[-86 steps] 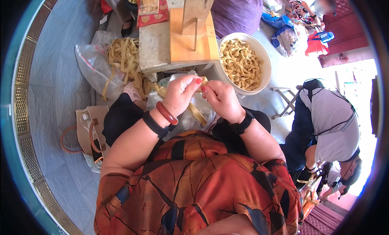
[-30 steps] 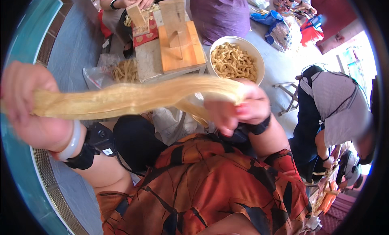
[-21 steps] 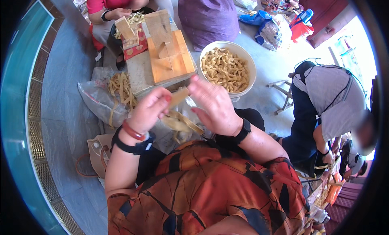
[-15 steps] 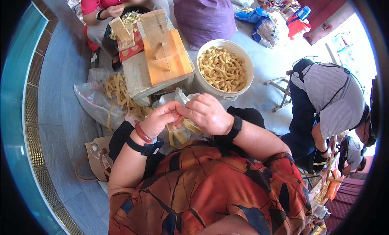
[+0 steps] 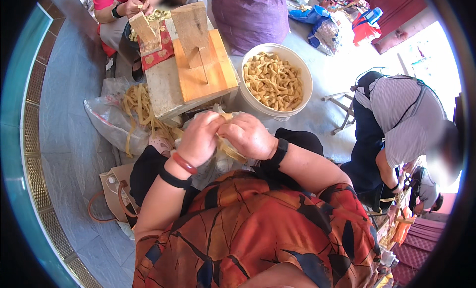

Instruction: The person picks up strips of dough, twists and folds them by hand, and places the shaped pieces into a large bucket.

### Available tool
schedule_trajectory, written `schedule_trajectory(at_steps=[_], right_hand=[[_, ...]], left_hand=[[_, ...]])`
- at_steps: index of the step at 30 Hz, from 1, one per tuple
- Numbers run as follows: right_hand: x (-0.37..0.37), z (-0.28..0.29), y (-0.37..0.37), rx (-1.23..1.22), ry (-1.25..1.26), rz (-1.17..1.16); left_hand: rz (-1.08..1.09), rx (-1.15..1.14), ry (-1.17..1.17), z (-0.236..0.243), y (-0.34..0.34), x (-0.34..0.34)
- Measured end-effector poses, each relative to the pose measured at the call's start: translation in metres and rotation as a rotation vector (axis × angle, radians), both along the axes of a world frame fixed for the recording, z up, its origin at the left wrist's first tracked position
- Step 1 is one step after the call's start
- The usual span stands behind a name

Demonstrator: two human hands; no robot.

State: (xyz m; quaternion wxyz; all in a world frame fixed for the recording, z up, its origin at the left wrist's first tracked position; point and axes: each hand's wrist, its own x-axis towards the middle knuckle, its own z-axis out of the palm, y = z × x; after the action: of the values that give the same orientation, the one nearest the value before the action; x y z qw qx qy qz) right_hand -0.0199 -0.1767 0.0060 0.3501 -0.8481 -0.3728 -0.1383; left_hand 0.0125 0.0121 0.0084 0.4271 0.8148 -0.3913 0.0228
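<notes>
In front of my chest, my left hand (image 5: 201,138) and my right hand (image 5: 249,137) meet with curled fingers. Between them they grip a pale yellow, flat, flexible strip (image 5: 226,116); part of it shows above the fingertips, and the rest is hidden. More yellow strips (image 5: 230,152) lie just below my hands, over a whitish plastic bag in my lap. Beyond my right hand stands a white bucket (image 5: 241,89) full of knotted yellow strips (image 5: 273,82). A heap of long loose strips (image 5: 140,105) spills from a clear plastic bag (image 5: 111,112) to the left.
A low table (image 5: 161,97) ahead carries a wooden board fixture (image 5: 210,79). Behind it are a large purple sack (image 5: 250,20) and a co-worker's hands (image 5: 134,7). Another person (image 5: 411,109) bends over at right, beside a stool (image 5: 339,112). A beige handbag (image 5: 116,189) sits at left.
Both hands have shifted slightly upward, the left one turning so its back shows more. A piece of the strip now sticks out above the fingers. The co-worker's hands at the far left moved together.
</notes>
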Motion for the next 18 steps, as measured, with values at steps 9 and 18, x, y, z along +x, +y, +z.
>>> schedule_trajectory(at_steps=[9,18], right_hand=[[0.005,0.003,0.006,0.946,1.030,-0.226],[0.008,0.019,-0.001,0.307,0.756,-0.222]], left_hand=[[-0.223,-0.524,1.068,-0.005,0.001,0.001],[0.211,-0.180,-0.090,-0.009,-0.015,0.003]])
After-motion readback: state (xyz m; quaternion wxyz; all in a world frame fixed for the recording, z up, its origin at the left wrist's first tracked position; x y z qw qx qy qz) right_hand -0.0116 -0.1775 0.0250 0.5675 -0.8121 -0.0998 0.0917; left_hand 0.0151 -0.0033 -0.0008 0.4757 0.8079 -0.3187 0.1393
